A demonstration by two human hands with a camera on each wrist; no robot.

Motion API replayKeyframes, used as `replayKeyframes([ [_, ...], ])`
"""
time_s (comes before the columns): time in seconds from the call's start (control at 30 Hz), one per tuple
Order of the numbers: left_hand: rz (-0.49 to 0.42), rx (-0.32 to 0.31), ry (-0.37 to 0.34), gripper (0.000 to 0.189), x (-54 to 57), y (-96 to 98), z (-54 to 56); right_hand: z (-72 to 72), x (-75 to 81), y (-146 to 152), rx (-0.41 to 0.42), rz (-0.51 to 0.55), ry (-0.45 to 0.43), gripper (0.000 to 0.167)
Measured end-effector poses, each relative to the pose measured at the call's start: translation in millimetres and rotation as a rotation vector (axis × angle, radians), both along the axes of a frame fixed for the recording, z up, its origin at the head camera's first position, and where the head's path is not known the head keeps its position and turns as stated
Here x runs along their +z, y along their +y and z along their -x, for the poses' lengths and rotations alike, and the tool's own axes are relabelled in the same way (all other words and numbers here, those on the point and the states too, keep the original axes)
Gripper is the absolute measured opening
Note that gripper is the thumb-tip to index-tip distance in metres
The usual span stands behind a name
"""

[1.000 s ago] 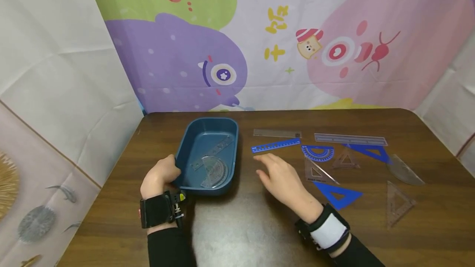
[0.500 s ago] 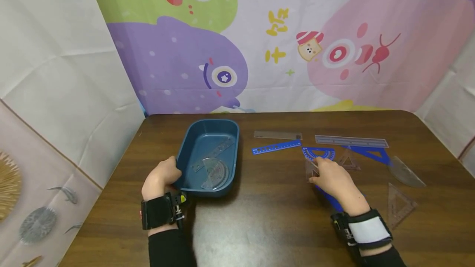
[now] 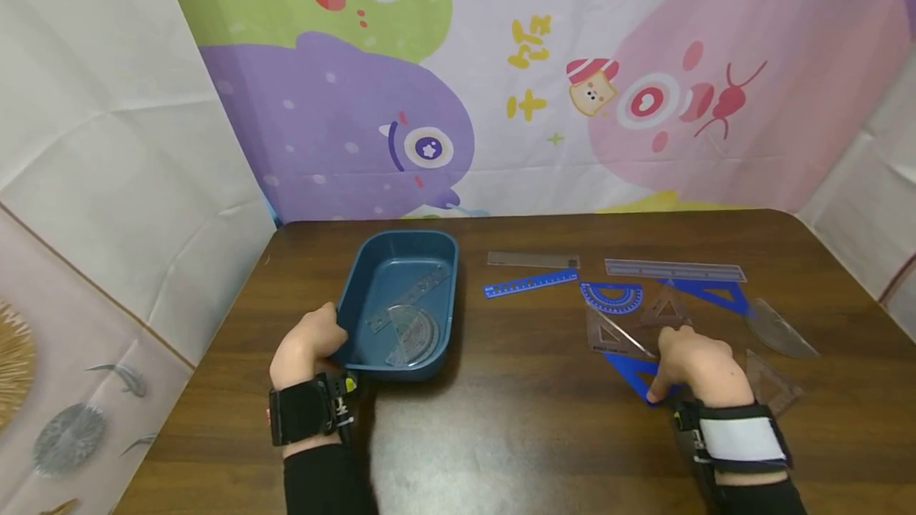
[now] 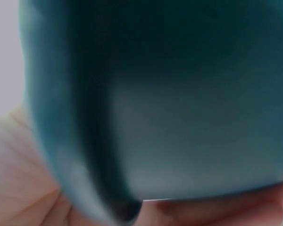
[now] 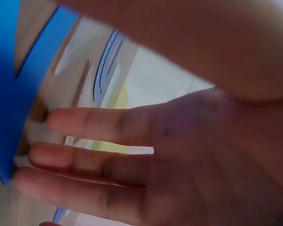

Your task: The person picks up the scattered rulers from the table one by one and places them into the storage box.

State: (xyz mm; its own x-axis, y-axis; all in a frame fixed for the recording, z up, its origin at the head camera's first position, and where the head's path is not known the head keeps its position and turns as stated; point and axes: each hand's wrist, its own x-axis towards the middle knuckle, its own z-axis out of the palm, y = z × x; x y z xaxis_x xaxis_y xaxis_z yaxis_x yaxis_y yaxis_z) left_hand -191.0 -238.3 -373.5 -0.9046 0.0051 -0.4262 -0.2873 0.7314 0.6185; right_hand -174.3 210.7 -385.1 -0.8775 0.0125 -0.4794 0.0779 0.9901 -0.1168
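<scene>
My left hand [image 3: 309, 340] grips the near left wall of a deep blue plastic tray [image 3: 382, 276]. In the left wrist view the tray wall [image 4: 198, 141] fills the frame, with fingers curled beneath its edge. Inside the tray are a clear ruler [image 3: 427, 284] and a clear protractor [image 3: 418, 336]. My right hand [image 3: 704, 364] reaches over a blue set square [image 3: 626, 366], its thumb at the near corner. In the right wrist view the fingers [image 5: 85, 125] are extended, tips right at the edge of the blue set square. The hand covers that set square's right end.
Around the right hand lie a clear set square [image 3: 599, 342], a blue protractor [image 3: 615, 308], another blue set square [image 3: 730, 304], a clear half-round protractor [image 3: 780, 332] and another clear set square [image 3: 773, 376]. Farther back are a blue ruler [image 3: 529, 283] and two clear rulers.
My right hand has moved right across the table, passed over the clear set square, then come nearer to the blue set square. The left hand stays on the tray.
</scene>
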Motion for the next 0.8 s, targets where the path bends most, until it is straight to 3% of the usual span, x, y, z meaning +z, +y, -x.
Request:
replayKeyframes([
  [0.3, 0.013, -0.012, 0.006, 0.055, 0.1, -0.1, 1.4, -1.5, -6.0, -4.7, -0.012, -0.037, -0.006, 0.088],
  [0.8, -0.018, 0.022, -0.011, 0.056, -1.5, 0.2, 0.6, 2.1, -7.1, -7.3, -0.029, -0.064, -0.044, 0.081],
])
